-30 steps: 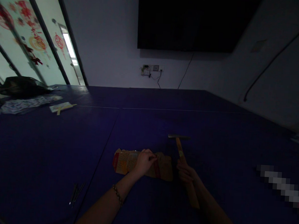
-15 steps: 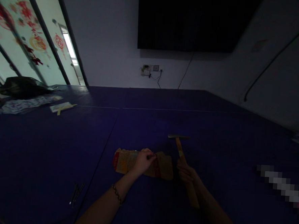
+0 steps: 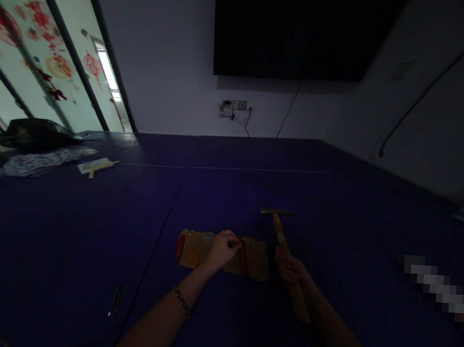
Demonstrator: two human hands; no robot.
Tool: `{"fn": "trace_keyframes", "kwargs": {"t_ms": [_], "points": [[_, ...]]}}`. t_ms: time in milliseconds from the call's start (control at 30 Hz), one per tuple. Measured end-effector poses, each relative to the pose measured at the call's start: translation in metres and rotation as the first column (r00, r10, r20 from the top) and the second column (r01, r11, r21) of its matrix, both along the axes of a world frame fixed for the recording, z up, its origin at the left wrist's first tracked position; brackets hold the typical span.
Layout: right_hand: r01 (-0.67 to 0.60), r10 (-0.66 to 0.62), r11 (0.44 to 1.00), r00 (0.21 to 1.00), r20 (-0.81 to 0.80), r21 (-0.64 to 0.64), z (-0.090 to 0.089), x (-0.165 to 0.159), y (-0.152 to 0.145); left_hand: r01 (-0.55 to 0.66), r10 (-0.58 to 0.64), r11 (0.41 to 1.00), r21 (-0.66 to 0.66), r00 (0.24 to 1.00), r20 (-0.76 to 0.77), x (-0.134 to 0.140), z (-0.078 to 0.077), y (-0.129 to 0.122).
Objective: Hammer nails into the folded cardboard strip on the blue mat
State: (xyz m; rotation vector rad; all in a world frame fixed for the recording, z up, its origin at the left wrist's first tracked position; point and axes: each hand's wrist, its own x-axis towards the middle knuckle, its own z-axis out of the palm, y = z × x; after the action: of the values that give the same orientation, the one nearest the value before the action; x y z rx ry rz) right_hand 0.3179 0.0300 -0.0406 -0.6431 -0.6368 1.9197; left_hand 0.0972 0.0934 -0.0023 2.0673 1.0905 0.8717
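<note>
My left hand pinches something too small to make out against the cardboard piece lying flat on the blue table, my right hand grips the hammer, and in this dimness a swing could strike my fingers.

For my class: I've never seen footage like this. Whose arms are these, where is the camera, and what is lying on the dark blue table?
There is no machine here. A camera worn on a person's head looks forward and down at their own bare arms. The left hand rests on a flattened piece of cardboard on the blue table, fingers pinched; what they pinch is too small to tell. The right hand grips a hammer by its wooden handle, the metal head pointing away. A few thin metal pieces lie at lower left.
</note>
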Motion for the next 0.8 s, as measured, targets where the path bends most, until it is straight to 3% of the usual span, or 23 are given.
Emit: {"fn": "trace_keyframes", "kwargs": {"t_ms": [800], "points": [[0.013,-0.013,1.0,1.0,0.004,0.0,-0.0024,-0.0002,0.0001,0.049,-0.049,0.998,0.034,0.999,-0.014,0.0002,-0.0025,-0.0001]]}}
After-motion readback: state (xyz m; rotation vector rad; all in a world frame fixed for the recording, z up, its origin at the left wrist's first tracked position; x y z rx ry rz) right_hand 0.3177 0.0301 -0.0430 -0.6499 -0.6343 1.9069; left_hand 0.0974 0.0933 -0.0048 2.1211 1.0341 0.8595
